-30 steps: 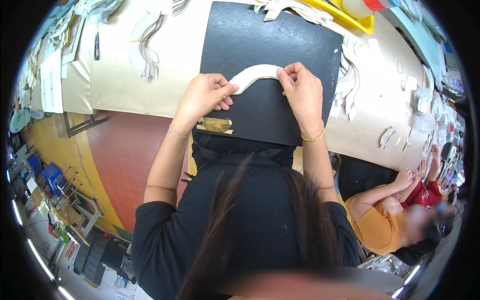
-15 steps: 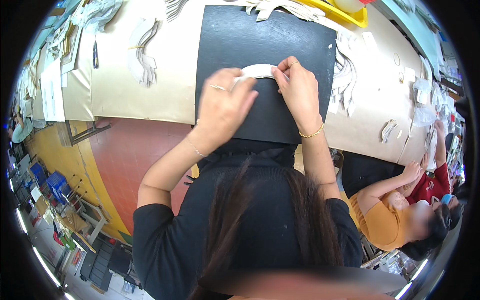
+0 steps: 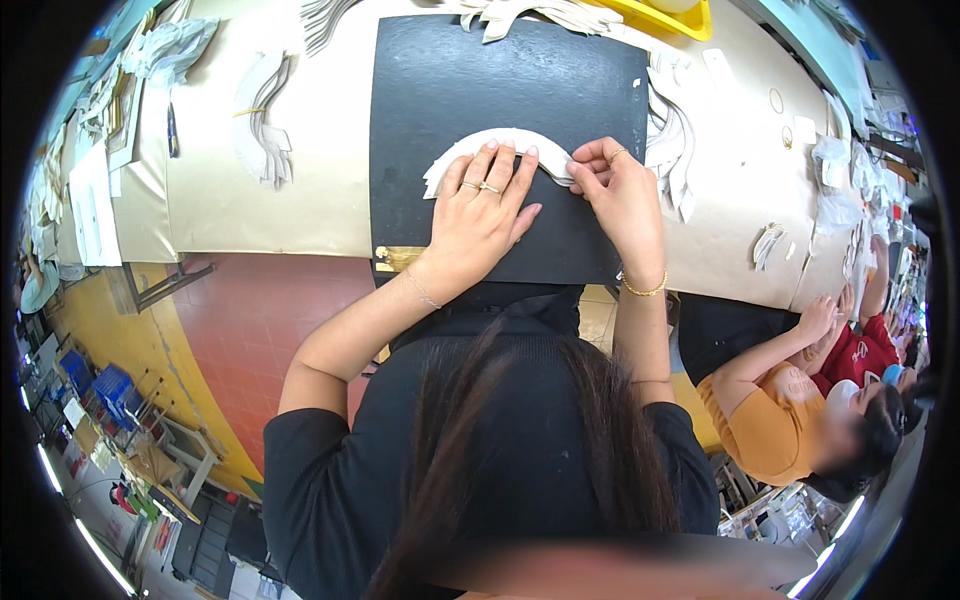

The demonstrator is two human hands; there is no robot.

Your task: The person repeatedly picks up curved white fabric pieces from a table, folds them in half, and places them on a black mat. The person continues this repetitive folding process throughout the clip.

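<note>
A white, arch-shaped strip (image 3: pixel 549 154), looking like cut fabric with layered ends, lies on a black board (image 3: pixel 500 80) in front of me. Across its left and middle part rests my left hand (image 3: pixel 480 208), palm down with fingers stretched out. At the strip's right end, my right hand (image 3: pixel 622 205) pinches the edge between thumb and fingertips. The left hand's fingers cover part of the strip's inner edge.
Bundles of curved pale strips lie left (image 3: pixel 262 130) and right (image 3: pixel 675 140) of the board, with more strips (image 3: pixel 530 15) along its far edge. A yellow tray (image 3: pixel 665 18) stands beyond. To the right, a person in orange (image 3: pixel 765 425) sits close to the table.
My left hand has come down flat onto the strip. The strip now shows as a wider arch lying on the board. My right hand has moved slightly right and nearer, still at its right end.
</note>
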